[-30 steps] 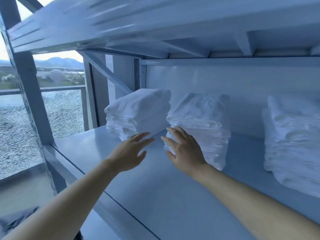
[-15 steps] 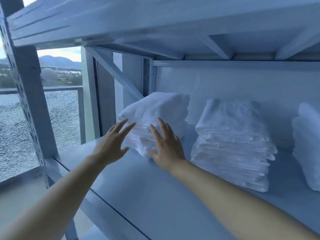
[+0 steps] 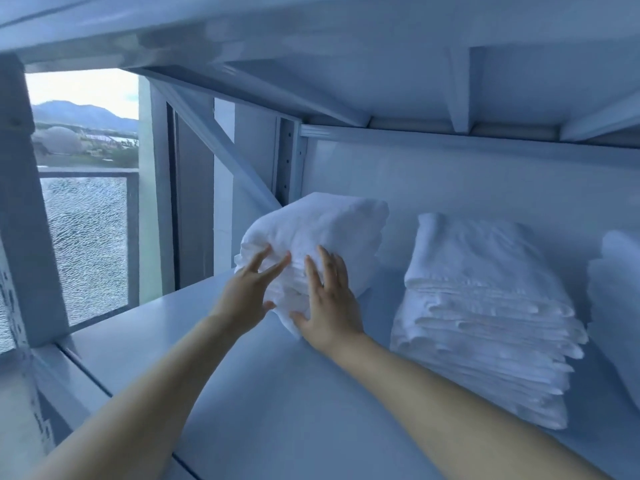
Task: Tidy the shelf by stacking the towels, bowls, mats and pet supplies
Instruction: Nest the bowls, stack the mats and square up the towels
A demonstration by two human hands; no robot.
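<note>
Window [image 3: 86, 237] at far left, hills beyond. Left hand [image 3: 244, 299] has closed in since half a second ago: then short of the towels, now fingers spread, tips touching the left towel stack [image 3: 329, 226] at its front left corner. This stack sits on the shelf [image 3: 277, 393] (rear left, top slumped). Right hand [image 3: 329, 303] lies flat against its front, fingers straight, slightly apart. Middle towel stack [image 3: 485, 306] and right towel stack [image 3: 620, 306] stand alongside.
</note>
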